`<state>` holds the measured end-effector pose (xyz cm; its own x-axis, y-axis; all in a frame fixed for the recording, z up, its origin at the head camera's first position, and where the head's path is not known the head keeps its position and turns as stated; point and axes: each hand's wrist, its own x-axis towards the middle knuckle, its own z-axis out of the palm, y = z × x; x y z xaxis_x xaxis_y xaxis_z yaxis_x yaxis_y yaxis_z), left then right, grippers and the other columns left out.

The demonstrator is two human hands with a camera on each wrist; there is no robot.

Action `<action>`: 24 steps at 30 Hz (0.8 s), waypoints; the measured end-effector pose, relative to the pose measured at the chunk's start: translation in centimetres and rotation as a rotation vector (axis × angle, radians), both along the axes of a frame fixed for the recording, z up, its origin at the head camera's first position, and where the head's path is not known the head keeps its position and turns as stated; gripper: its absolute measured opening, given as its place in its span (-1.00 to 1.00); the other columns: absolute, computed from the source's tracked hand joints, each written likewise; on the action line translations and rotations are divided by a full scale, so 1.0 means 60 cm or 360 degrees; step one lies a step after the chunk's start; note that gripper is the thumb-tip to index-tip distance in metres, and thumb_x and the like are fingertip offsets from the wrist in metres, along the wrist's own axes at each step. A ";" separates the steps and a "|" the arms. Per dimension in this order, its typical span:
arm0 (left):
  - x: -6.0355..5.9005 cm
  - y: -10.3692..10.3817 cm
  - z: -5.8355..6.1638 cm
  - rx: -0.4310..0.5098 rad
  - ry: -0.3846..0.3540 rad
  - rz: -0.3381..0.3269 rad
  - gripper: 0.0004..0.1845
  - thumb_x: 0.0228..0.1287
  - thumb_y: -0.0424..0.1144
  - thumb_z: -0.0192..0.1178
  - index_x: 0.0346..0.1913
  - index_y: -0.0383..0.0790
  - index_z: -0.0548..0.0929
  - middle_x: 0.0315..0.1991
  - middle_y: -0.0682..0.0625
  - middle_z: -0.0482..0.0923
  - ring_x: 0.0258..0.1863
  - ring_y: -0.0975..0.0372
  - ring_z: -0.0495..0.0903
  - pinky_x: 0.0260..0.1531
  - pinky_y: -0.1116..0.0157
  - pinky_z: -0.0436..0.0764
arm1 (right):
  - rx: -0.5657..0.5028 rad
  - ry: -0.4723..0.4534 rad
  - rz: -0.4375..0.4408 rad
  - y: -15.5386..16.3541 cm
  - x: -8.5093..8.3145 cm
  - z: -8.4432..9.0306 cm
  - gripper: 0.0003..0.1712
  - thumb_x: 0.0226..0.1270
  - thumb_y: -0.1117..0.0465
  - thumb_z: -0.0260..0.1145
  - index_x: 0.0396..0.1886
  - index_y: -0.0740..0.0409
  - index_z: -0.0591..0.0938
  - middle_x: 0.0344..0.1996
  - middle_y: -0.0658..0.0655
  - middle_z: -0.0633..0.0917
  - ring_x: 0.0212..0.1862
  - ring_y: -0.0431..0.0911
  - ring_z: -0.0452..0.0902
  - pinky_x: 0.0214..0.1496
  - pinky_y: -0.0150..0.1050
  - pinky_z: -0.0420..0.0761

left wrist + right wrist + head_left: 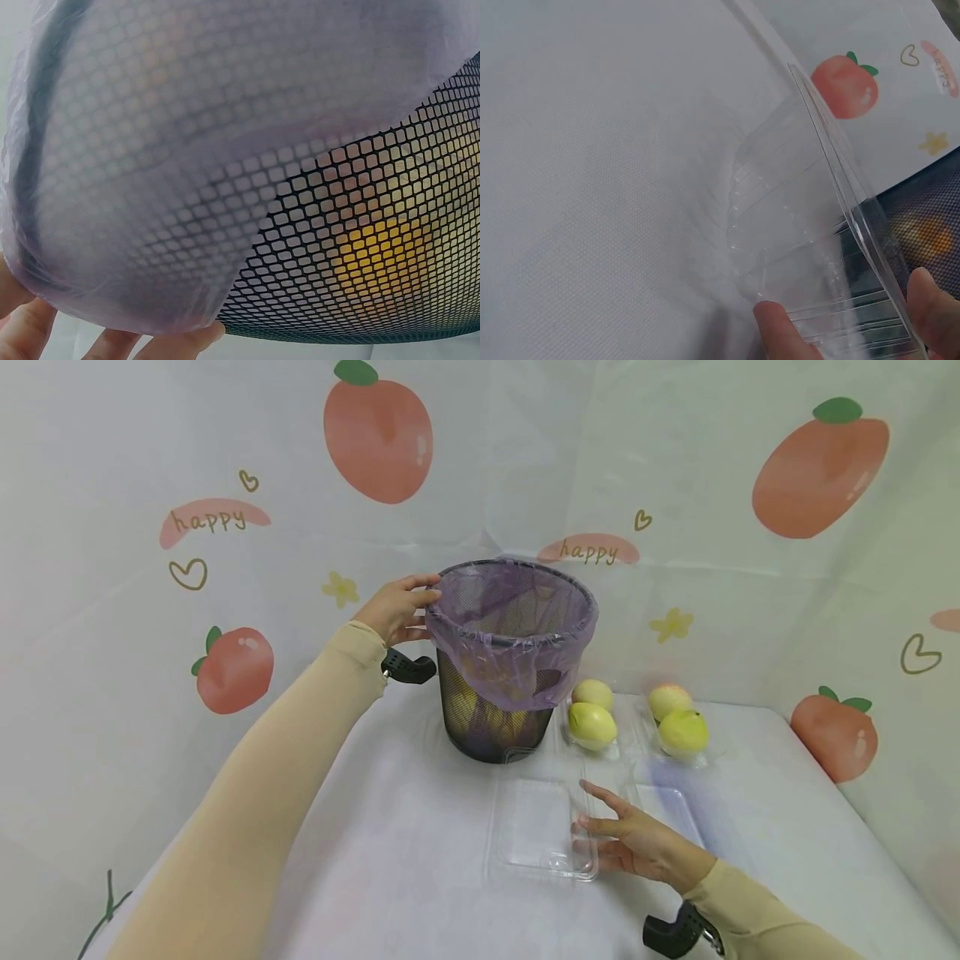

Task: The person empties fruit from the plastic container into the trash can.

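A black mesh bin (487,735) lined with a purple plastic bag (517,677) stands at the middle of the table. At its left rim is my left hand (401,610), its fingertips resting against the bag's folded edge; the left wrist view shows those fingers (176,343) on the outside. Yellow shapes (382,259) show through the mesh. My right hand (637,843) holds a clear plastic box (536,827) by its right side, with the box wall between thumb (930,307) and fingers. In the right wrist view the box (795,217) looks empty and tilted.
Right of the bin, a yellow-green fruit (592,727) and a paler round one (592,693) sit in clear plastic. Farther right are another yellow-green fruit (682,732) and a pinkish-yellow fruit (669,700). A clear tray (675,810) lies behind my right hand. A printed cloth wall (480,460) stands behind.
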<state>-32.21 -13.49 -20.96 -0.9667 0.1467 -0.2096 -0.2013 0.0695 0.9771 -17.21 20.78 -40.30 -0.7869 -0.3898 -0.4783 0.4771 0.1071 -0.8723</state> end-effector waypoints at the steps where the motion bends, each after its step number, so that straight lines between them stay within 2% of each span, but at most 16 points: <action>1: 0.001 0.000 0.001 0.0000 0.0002 -0.0004 -0.46 0.52 -0.25 -0.03 0.49 0.07 0.21 0.45 -0.10 0.17 0.33 -0.04 0.37 0.24 0.07 0.48 | 0.0002 0.0000 -0.0002 -0.001 -0.001 0.000 -0.03 0.43 0.16 0.23 0.58 -0.03 -0.19 0.19 0.32 0.42 -0.05 -0.08 0.63 0.00 -0.12 0.66; 9: 0.007 0.001 0.003 0.0002 0.0010 -0.0016 -0.45 0.52 -0.25 -0.03 0.50 0.05 0.20 0.45 -0.11 0.17 0.30 -0.01 0.38 0.25 0.09 0.47 | 0.0028 0.0018 -0.0007 -0.006 -0.003 -0.003 -0.05 0.43 0.22 0.22 0.58 -0.01 -0.17 0.03 0.22 0.44 -0.16 -0.11 0.60 -0.12 -0.20 0.66; 18: 0.011 0.002 0.006 0.0004 0.0014 -0.0012 -0.45 0.52 -0.25 -0.04 0.50 0.05 0.20 0.44 -0.10 0.18 0.29 -0.01 0.38 0.24 0.09 0.48 | 0.0088 0.0007 -0.0050 -0.011 -0.003 -0.003 -0.09 0.44 0.25 0.21 0.58 0.00 -0.12 0.11 0.33 0.34 -0.26 -0.14 0.55 -0.19 -0.26 0.65; 24: 0.008 0.000 0.003 0.0009 0.0015 -0.0007 -0.46 0.52 -0.25 -0.04 0.49 0.07 0.21 0.43 -0.10 0.20 0.26 0.00 0.41 0.22 0.08 0.49 | 0.0054 -0.0012 -0.0064 -0.013 -0.004 -0.002 -0.09 0.44 0.26 0.20 0.58 0.01 -0.13 0.05 0.29 0.37 -0.23 -0.13 0.55 -0.14 -0.22 0.67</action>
